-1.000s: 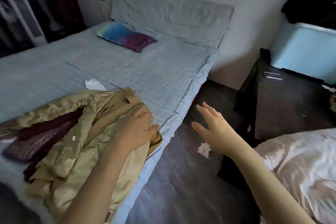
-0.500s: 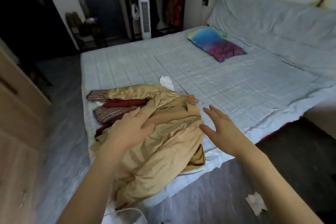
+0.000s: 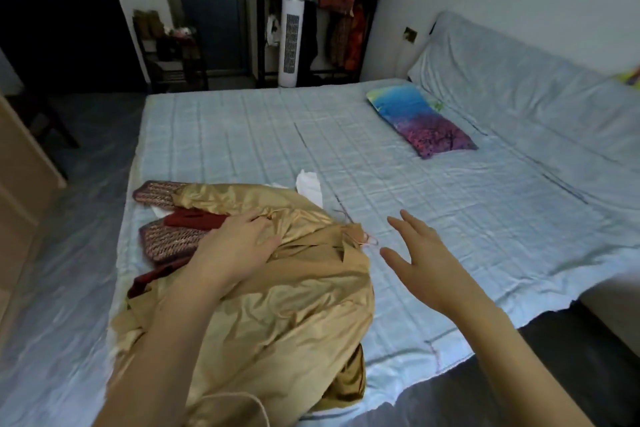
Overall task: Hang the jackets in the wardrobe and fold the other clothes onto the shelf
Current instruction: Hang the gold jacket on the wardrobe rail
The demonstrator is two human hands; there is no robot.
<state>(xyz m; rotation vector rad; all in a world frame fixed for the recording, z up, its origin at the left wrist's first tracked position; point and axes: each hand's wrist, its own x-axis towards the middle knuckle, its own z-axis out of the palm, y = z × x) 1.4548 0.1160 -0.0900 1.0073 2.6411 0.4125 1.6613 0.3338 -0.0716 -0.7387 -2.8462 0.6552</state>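
Observation:
A crumpled gold satin garment (image 3: 277, 315) lies in a heap on the near left corner of the bed (image 3: 433, 218). Dark red cloth with woven striped bands (image 3: 166, 239) shows under its left side. My left hand (image 3: 235, 250) rests flat on top of the gold heap, fingers spread and relaxed. To the right of the heap my right hand (image 3: 419, 260) hovers over the pale blue sheet, fingers straight and apart, holding nothing. A small white cloth (image 3: 310, 185) lies just beyond the heap.
A blue and purple pillow (image 3: 419, 121) lies near the headboard. Beyond the bed stand a white tower fan (image 3: 291, 42) and a rack of hanging clothes (image 3: 332, 3). A small dark shelf unit (image 3: 169, 52) is by the doorway. A wooden panel (image 3: 20, 184) edges the left.
My view has swung left, from the bed's right side to the clothes heap and the far rack. My left hand stays on the gold garment; my right hand has come over the bed.

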